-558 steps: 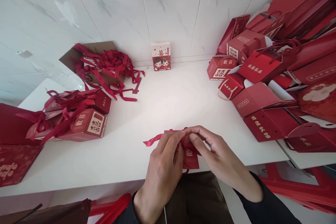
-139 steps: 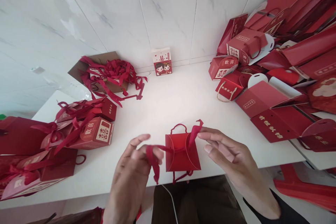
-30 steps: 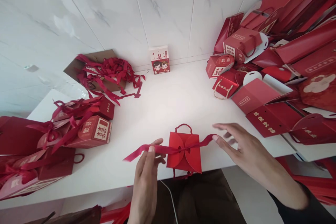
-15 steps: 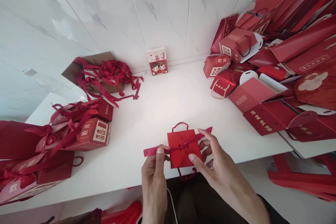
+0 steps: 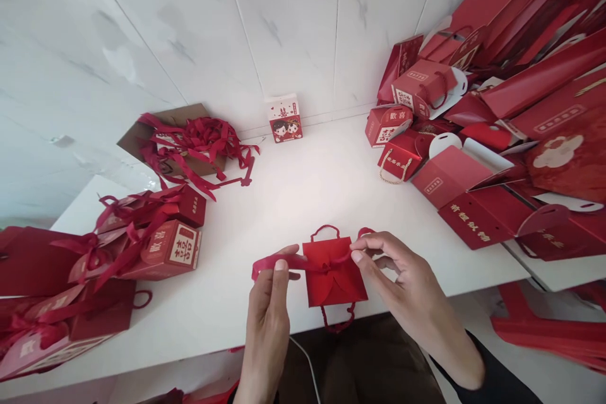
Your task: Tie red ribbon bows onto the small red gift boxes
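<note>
A small red gift box point(image 5: 334, 276) with petal-shaped flaps and cord handles lies flat near the front edge of the white table point(image 5: 303, 189). A red ribbon point(image 5: 284, 261) runs across its top. My left hand point(image 5: 271, 303) pinches the ribbon's left end just left of the box. My right hand point(image 5: 402, 278) pinches the ribbon's right end, bent into a loop, at the box's upper right corner. Both hands hold the ribbon drawn sideways across the box.
Ribbon-tied red boxes point(image 5: 156, 243) and bags pile up at the left. A brown carton of loose red ribbons point(image 5: 194, 142) stands at the back left. A small cartoon-couple box point(image 5: 284, 118) leans on the tiled wall. Stacked red boxes and bags point(image 5: 473, 139) fill the right.
Over the last second my right hand came in from the right and took the ribbon's right end as a loop. My left hand kept its pinch and shifted slightly toward the box.
</note>
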Available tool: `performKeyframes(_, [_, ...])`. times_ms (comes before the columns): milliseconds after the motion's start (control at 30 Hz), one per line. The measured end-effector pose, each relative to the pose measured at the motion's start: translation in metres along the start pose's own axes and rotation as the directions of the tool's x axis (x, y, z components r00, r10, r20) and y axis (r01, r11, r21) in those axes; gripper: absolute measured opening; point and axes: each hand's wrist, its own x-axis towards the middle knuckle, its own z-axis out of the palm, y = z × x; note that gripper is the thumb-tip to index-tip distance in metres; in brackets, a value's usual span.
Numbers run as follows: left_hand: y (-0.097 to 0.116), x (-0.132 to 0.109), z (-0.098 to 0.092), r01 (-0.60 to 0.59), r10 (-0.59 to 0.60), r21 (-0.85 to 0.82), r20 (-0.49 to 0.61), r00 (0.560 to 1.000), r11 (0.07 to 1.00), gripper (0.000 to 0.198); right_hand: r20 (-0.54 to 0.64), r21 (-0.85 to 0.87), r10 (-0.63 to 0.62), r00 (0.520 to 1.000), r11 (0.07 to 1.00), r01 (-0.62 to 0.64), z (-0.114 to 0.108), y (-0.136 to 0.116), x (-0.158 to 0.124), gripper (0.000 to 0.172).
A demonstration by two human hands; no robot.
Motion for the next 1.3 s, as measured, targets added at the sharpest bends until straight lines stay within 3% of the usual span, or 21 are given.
performKeyframes(100, [0.026,0.018,0.004,-0.194,0.186,0.093,0.094,0.978,0.977,0.041,-0.017,0.063,-0.162,0.987,0.985,0.163,0.005,-0.022,0.008,0.013])
performKeyframes(200, [0.052,0.038,0.012,-0.32,0.303,0.066,0.189,0.934,0.945,0.037,0.085,0.169,-0.239,0.967,0.96,0.222,0.012,-0.041,0.016,0.008])
performKeyframes(333, [0.067,0.05,0.02,-0.284,0.292,-0.067,0.259,0.921,0.956,0.036,0.204,0.304,-0.238,0.95,0.937,0.17,0.019,-0.05,0.019,0.009])
performKeyframes(533, [0.059,0.049,0.02,-0.303,0.309,-0.06,0.243,0.92,0.951,0.038,0.174,0.291,-0.079,0.982,0.956,0.025,0.017,-0.044,0.02,0.01])
performKeyframes(600, [0.052,0.049,0.013,-0.261,0.265,-0.044,0.182,0.947,0.964,0.042,0.131,0.343,-0.027,0.991,0.939,-0.02,0.011,-0.036,0.019,0.014])
performKeyframes(700, [0.034,0.041,-0.001,-0.088,0.087,-0.002,0.156,0.984,0.996,0.054,0.102,0.418,0.068,0.992,0.903,-0.105,0.001,-0.018,0.016,0.022])
performKeyframes(800, [0.013,0.023,-0.009,0.083,-0.089,0.039,0.2,0.976,0.996,0.057,0.111,0.423,0.137,0.984,0.889,-0.172,-0.003,0.0,0.009,0.029])
performKeyframes(867, [0.003,0.009,-0.006,0.159,-0.155,-0.008,0.174,0.972,0.987,0.051,0.117,0.417,0.158,0.981,0.888,-0.193,-0.002,0.007,0.003,0.031])
performKeyframes(967, [-0.003,-0.002,0.004,0.191,-0.184,-0.195,0.051,0.982,0.962,0.042,0.12,0.398,0.176,0.977,0.893,-0.21,0.006,0.01,-0.004,0.032])
performKeyframes(1033, [-0.003,-0.003,0.01,0.173,-0.19,-0.388,-0.008,0.982,0.906,0.036,0.101,0.393,0.181,0.978,0.896,-0.207,0.011,0.009,-0.007,0.032])
performKeyframes(1133, [-0.002,0.004,0.011,0.221,-0.264,-0.654,0.034,0.964,0.724,0.029,0.061,0.4,0.19,0.98,0.894,-0.199,0.017,0.008,-0.01,0.033])
performKeyframes(1233, [-0.003,0.01,0.007,0.333,-0.41,-0.764,0.099,0.907,0.553,0.029,0.057,0.426,0.207,0.977,0.88,-0.211,0.019,0.008,-0.011,0.031])
performKeyframes(1300, [-0.004,0.011,0.005,0.356,-0.461,-0.786,0.103,0.882,0.505,0.033,0.033,0.461,0.225,0.974,0.861,-0.215,0.018,0.009,-0.009,0.028])
